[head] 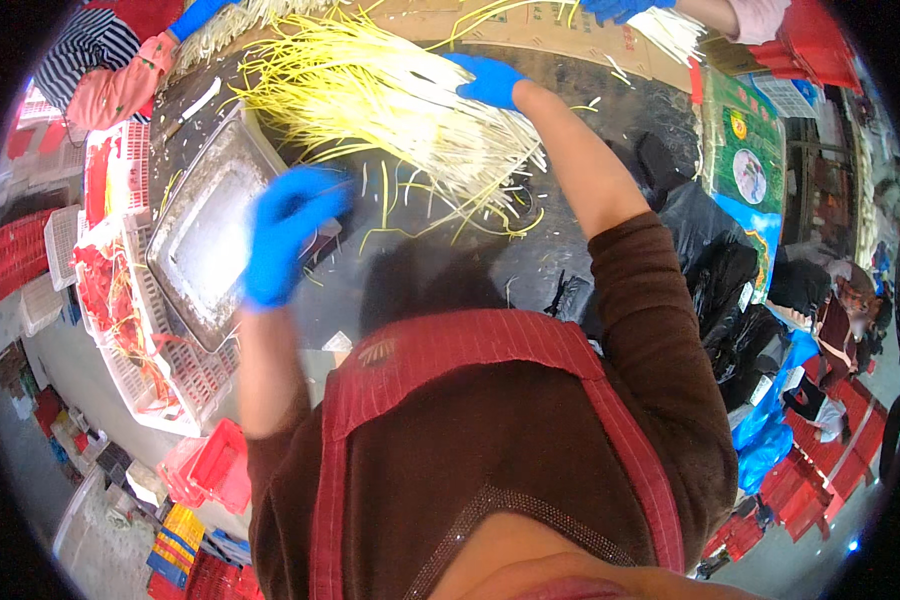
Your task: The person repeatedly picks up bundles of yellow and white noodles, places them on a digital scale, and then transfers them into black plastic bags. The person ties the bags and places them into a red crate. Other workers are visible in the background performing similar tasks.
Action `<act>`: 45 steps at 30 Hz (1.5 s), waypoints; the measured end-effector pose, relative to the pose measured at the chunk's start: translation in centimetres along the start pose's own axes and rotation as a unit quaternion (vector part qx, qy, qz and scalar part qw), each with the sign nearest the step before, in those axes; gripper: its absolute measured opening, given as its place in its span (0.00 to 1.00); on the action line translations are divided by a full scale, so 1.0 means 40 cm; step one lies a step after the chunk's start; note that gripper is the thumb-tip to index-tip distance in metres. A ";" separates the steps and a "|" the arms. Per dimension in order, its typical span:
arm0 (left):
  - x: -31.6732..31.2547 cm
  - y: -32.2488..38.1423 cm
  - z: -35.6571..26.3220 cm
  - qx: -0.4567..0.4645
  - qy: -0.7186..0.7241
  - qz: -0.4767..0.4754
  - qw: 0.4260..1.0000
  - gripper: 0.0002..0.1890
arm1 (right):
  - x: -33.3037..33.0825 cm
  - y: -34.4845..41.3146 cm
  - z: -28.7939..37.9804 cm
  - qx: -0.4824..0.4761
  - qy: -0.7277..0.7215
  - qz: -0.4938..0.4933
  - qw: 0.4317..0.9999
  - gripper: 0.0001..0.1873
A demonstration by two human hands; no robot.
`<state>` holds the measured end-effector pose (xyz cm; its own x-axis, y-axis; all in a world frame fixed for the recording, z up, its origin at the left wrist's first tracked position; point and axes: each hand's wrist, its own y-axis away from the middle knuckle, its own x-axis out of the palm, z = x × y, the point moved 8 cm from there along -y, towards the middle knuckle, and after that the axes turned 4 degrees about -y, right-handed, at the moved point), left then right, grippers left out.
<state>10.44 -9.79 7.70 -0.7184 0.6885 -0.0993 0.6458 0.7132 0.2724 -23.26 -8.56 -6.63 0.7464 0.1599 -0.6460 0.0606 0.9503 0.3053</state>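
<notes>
A large heap of long yellow-and-white stalks (420,112), which look like blanched chives, lies across the dark tabletop (435,262). At the heap's far edge, my right hand (487,79) in a blue glove is closed over some of the pale stalks. My left hand (292,232), also blue-gloved, is motion-blurred above the right side of a worn metal tray (210,225). No stalk shows in it, and the blur hides how its fingers are set. Several loose stalks (384,196) lie between the heap and me.
A knife (195,109) lies beyond the tray. White plastic crates (187,375) stand at the left, black plastic bags (709,247) at the right. Across the table are one person's gloved hand (202,15) and another's (622,9), near more pale stalks (667,30). A green printed carton (746,142) stands right.
</notes>
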 end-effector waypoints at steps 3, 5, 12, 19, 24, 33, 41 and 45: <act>-0.510 0.245 -0.027 0.046 0.016 -0.237 0.970 0.09 | 0.000 0.000 0.007 0.011 0.039 -0.010 0.999 0.39; -0.744 0.412 0.000 0.000 -0.289 -0.302 0.908 0.16 | 0.003 -0.001 0.019 0.009 0.065 -0.016 0.998 0.40; -0.699 0.416 -0.035 -0.076 -0.334 -0.356 0.869 0.14 | 0.033 -0.006 0.040 0.050 0.089 -0.032 0.994 0.49; 0.177 -0.086 0.197 -0.120 0.071 -0.053 0.989 0.32 | 0.081 -0.009 0.032 0.093 0.033 0.015 0.995 0.45; 0.244 -0.211 0.337 -0.244 0.335 -0.106 0.904 0.22 | 0.118 0.002 0.058 0.131 -0.038 0.125 0.983 0.45; 0.205 -0.200 0.403 -0.221 0.314 -0.154 0.910 0.16 | 0.167 0.021 0.140 0.082 -0.014 0.073 0.994 0.45; 0.158 -0.113 0.371 -0.064 0.068 -0.193 0.977 0.27 | 0.120 0.011 0.085 0.105 -0.112 0.046 0.987 0.52; 0.156 -0.034 0.335 -0.010 0.097 -0.219 0.971 0.33 | 0.115 0.036 0.096 0.103 -0.121 0.063 0.985 0.54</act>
<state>8.56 -4.71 -6.12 -0.9595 0.2804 -0.0289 0.2632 0.9280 0.2635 -17.18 -7.48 -6.49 0.8914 0.1820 -0.4152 0.0708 0.8488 0.5240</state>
